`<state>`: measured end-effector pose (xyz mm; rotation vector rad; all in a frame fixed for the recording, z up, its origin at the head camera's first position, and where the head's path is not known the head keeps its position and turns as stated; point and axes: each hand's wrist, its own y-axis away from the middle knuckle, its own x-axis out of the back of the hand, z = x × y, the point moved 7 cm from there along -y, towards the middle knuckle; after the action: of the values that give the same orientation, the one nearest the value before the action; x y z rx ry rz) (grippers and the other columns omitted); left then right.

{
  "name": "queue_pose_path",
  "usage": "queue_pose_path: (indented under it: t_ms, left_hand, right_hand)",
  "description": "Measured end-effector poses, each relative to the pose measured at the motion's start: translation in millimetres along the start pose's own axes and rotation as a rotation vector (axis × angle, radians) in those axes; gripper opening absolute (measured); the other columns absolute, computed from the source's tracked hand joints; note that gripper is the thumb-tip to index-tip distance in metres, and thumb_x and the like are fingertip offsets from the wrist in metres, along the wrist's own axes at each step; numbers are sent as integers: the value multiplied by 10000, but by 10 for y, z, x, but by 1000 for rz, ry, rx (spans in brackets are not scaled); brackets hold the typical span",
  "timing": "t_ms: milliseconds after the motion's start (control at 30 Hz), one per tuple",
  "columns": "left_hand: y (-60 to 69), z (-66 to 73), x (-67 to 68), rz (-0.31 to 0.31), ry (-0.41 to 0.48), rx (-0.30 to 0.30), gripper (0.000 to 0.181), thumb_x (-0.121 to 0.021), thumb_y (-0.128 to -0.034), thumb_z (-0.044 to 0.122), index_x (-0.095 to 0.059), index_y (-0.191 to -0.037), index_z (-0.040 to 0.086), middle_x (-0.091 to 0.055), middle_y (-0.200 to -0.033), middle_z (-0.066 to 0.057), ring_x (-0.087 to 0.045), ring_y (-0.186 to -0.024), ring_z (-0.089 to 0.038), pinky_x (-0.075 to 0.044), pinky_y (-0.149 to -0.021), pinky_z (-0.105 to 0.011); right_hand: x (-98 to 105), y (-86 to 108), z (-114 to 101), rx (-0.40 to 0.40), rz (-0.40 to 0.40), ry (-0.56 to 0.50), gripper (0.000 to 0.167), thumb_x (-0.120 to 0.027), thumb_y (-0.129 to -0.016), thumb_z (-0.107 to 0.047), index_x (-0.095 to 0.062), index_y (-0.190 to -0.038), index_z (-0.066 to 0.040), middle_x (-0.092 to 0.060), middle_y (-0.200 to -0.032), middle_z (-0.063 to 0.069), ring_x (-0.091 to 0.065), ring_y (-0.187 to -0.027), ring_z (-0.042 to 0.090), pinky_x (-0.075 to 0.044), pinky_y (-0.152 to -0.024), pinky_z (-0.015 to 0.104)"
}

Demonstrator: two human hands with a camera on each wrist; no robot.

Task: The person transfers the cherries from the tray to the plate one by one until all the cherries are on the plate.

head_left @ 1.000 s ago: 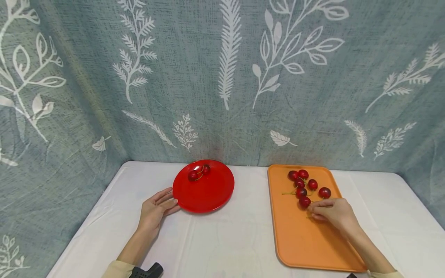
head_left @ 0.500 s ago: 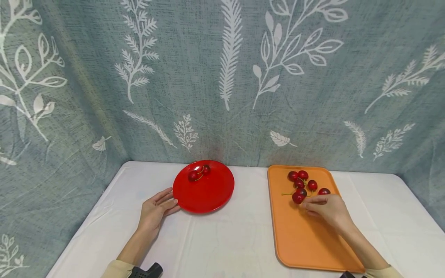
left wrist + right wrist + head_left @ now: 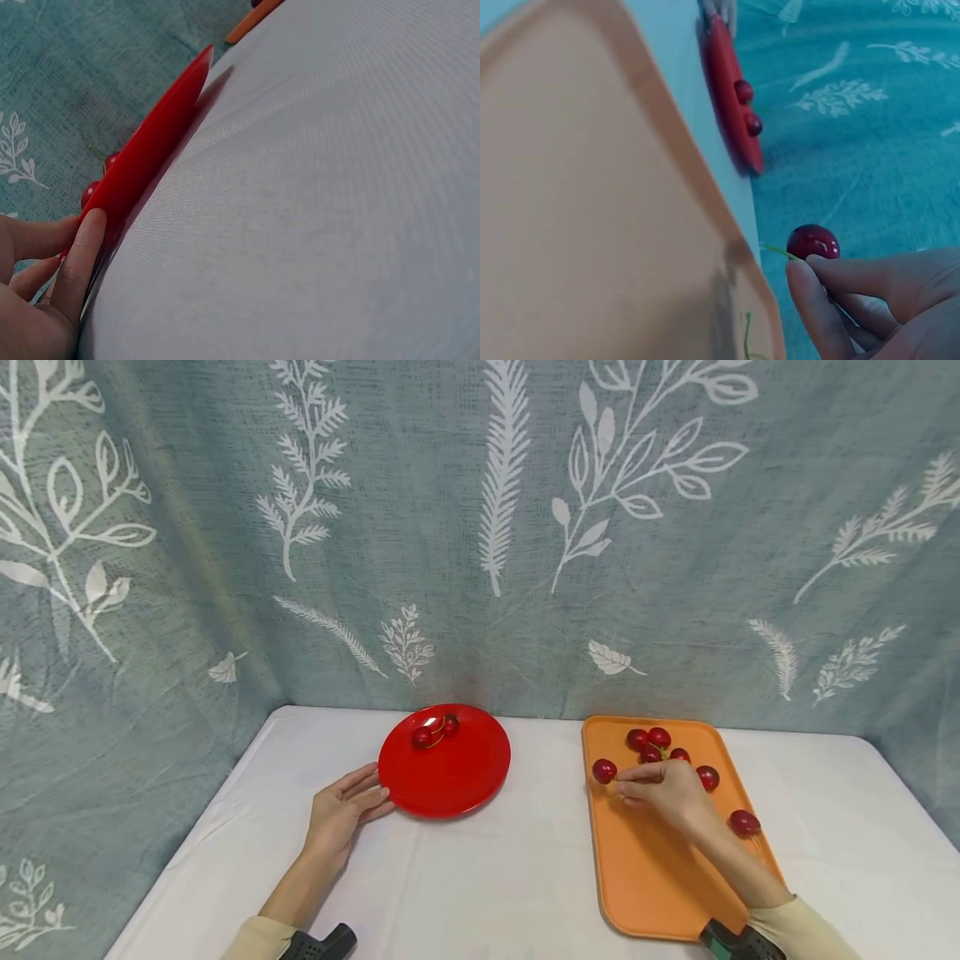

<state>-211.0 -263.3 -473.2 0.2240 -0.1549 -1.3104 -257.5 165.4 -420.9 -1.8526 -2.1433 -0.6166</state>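
Nearest, two cream sleeves [image 3: 258,937] reach in from the lower edge, each with a black wrist device [image 3: 322,945] beside it, over the white counter [image 3: 510,868]. A single cherry [image 3: 745,823] lies near the right edge of the orange tray [image 3: 648,893], next to the right forearm; half a second ago the right hand [image 3: 670,792] covers this spot.

Beyond the sleeves are the hands. The left hand [image 3: 336,818] is relaxed, its fingers nearly straight and slightly parted, with the tips touching the near-left rim of the red plate [image 3: 453,781]. Hand and plate keep the same relation as in both earlier views.

The right hand has thumb and forefinger brought together, pinching the stem of a dark red cherry [image 3: 812,241]; the right wrist view shows the green stem [image 3: 778,251] projecting past the fingertips. The held fruit appears over the left part of the tray. Half a second earlier it is beside the cluster, so hand and fruit have shifted leftward.

Farther off, the remaining cluster of cherries [image 3: 650,756] lies toward the tray's far end, partly hidden by the right hand. On the plate, two cherries [image 3: 422,737] with touching stems lie near the far rim, unchanged. Behind everything hangs a blue-green curtain [image 3: 420,527] printed with white leaves.
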Motion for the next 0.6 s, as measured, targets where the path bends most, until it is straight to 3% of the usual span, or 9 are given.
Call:
queue_pose_path:
  t_ms: [233,367,600]
  left_hand:
    - [-17,0,-55,-7,10,-2,566,-616,-950,46,-403,-1473,21,-475,-1417,-235,-707,-932,-108,-573,-816,-256]
    - [-15,5,-59,-8,12,1,569,-619,-950,52,-403,-1476,26,-472,-1424,-232,-707,-938,-113,-572,-817,-254]
    - [-8,11,-43,-7,16,11,571,-619,-949,48,-401,-1477,25,-467,-1429,-230,-707,-928,-102,-571,-819,-253]
  right_hand:
    - [-99,-144,-134,18,5,-82,238,-720,-879,-56,-713,-1066,90,-732,-983,174,-730,-826,219,-602,-730,298]
    - [-204,-234,-233,23,0,-183,254,-714,-880,-38,-695,-1082,115,-729,-983,183,-728,-811,182,-593,-786,362]
    - [-428,-391,-327,42,39,-261,228,-702,-878,0,-694,-1069,125,-719,-1004,207,-726,-776,137,-596,-735,266]
